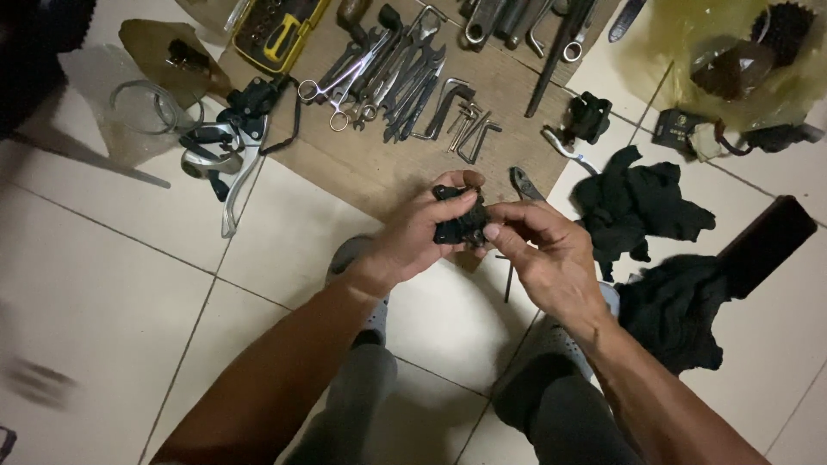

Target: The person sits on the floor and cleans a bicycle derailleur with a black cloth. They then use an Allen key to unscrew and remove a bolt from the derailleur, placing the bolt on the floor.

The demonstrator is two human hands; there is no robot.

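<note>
My left hand (419, 234) and my right hand (544, 250) meet over the floor tiles and together grip a small black mechanical part (457, 220). The left fingers wrap its top and left side; the right thumb and fingers pinch its right side. Much of the part is hidden by my fingers. A thin dark hex key (508, 282) lies on the tile just below my right hand.
A brown board (388, 159) on the floor carries several wrenches (405, 82), hex keys (465, 120), scissors (340, 90) and pliers (525, 182). Silver brake levers (224, 155) lie left, black rags (642, 207) right, a yellow bag (732, 60) top right.
</note>
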